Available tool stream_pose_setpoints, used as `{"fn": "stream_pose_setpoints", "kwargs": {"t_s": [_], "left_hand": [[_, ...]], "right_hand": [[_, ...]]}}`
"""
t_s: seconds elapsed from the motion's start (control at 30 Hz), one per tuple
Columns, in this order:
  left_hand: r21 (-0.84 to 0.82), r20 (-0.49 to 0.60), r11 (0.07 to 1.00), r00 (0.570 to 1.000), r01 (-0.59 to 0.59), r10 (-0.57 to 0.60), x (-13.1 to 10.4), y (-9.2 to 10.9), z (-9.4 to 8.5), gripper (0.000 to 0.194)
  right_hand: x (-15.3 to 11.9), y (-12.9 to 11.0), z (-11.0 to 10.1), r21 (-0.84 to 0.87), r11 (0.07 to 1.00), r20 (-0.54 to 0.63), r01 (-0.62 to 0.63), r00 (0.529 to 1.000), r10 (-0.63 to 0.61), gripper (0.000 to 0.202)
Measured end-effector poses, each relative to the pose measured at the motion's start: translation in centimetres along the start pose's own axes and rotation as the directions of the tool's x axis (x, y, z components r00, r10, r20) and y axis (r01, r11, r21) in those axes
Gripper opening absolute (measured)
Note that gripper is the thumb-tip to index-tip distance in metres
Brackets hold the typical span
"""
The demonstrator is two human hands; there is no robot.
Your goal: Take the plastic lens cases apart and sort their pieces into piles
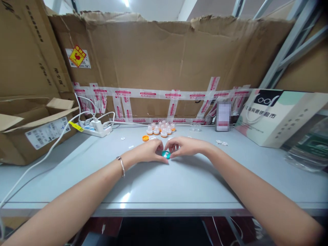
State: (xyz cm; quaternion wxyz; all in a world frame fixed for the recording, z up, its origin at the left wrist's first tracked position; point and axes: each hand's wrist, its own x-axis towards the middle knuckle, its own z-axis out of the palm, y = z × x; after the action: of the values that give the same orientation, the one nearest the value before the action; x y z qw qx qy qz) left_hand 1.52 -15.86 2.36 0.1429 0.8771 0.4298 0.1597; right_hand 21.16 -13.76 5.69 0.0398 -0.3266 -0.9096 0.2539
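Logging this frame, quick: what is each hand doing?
Left hand: closed on the small teal round plastic piece.
Right hand: pinching the same piece.

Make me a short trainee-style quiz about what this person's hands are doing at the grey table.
1. True or false: both hands meet around one small teal round plastic piece.
2. Which wrist wears the thin silver bracelet? A) left B) right C) neither
3. Fill in: the cluster of small clear plastic pieces with orange bases stands ___ the hands, toward the cardboard wall.

Key
1. True: the fingertips of both touch it, low over the grey table.
2. A, the left.
3. Beyond; a loose orange round cap lies to its left, near the white power strip.
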Motion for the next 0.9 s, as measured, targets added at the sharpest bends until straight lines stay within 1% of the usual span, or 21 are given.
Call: {"fn": "stream_pose_setpoints", "kwargs": {"t_s": [0.07, 0.13, 0.2, 0.37, 0.53, 0.7, 0.9], "left_hand": [[-0.005, -0.037, 1.0, 0.999, -0.006, 0.006, 0.2, -0.2, 0.6, 0.048], [-0.023, -0.024, 1.0, 1.0, -0.013, 0.012, 0.3, -0.5, 0.7, 0.04], [-0.04, 0.005, 0.999, 1.0, -0.011, 0.012, 0.3, -0.6, 0.4, 0.035], [-0.008, 0.021, 1.0, 1.0, -0.008, 0.008, 0.2, -0.4, -0.5, 0.032], [-0.062, -0.005, 0.998, 1.0, -0.021, 0.021, 0.3, -0.6, -0.4, 0.032], [-0.092, -0.057, 0.996, 0.998, 0.005, -0.01, 0.7, -1.0, 0.0, 0.023], [-0.035, -0.035, 0.996, 0.995, 0.088, -0.089, 1.2, -0.7, -0.1, 0.023]], "right_hand": [[0.2, 0.3, 0.3, 0.011, 1.0, 0.013, -0.003, 1.0, 0.003, 0.029], [0.4, 0.7, 0.7, 0.035, 0.999, 0.001, -0.016, 1.0, 0.016, 0.028], [0.7, 1.1, 1.1, 0.061, 0.998, -0.015, -0.035, 0.999, 0.036, 0.028], [1.4, 1.7, 2.1, 0.123, 0.991, -0.078, -0.043, 0.996, 0.053, 0.033], [1.5, 1.6, 2.2, 0.113, 0.991, -0.108, -0.077, 0.99, 0.089, 0.034], [1.5, 1.2, 2.2, 0.081, 0.987, -0.139, -0.141, 0.979, 0.151, 0.031], [1.9, 1.4, 2.6, 0.098, 0.984, -0.165, -0.147, 0.973, 0.161, 0.03]]}}
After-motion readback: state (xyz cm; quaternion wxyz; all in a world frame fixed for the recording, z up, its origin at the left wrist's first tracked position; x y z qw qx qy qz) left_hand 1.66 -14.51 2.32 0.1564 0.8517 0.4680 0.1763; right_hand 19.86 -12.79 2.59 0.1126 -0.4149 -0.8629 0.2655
